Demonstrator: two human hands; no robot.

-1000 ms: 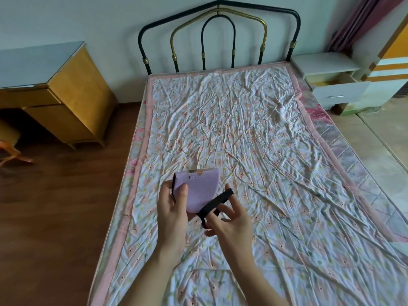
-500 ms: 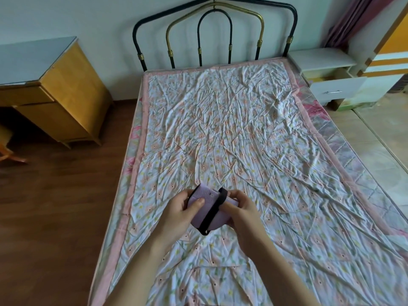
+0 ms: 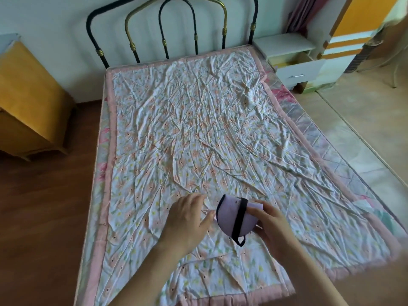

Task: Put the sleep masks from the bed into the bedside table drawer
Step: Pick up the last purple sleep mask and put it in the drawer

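Your left hand [image 3: 189, 217] is coming off the folded sleep mask [image 3: 234, 217], where half a second ago both hands were cupping it; now its grip is spread, fingers loose and just beside the mask's left edge, while your view is swinging right so the bedside table fills more of the far corner. Your right hand [image 3: 268, 219] is pinching the lilac mask alone, thumb and fingers curled round its right side, the black strap [image 3: 239, 217] wrapping across its middle and a small loop hanging below. The mask is hovering low over the near end of the bed [image 3: 198, 133], not yet on its way. To do this step well, I judge you should be keeping the strap trapped under your thumb so the fold is not springing open as you carry it, and walking round the bed's right side rather than stretching across it. No other mask is showing on the crumpled floral sheet. Further off, the white bedside table [image 3: 284, 44] is standing by the headboard [image 3: 172, 29] with its drawer [image 3: 298, 70] pulled out, ready to receive the mask from above. No brand, label or writing is readable anywhere.
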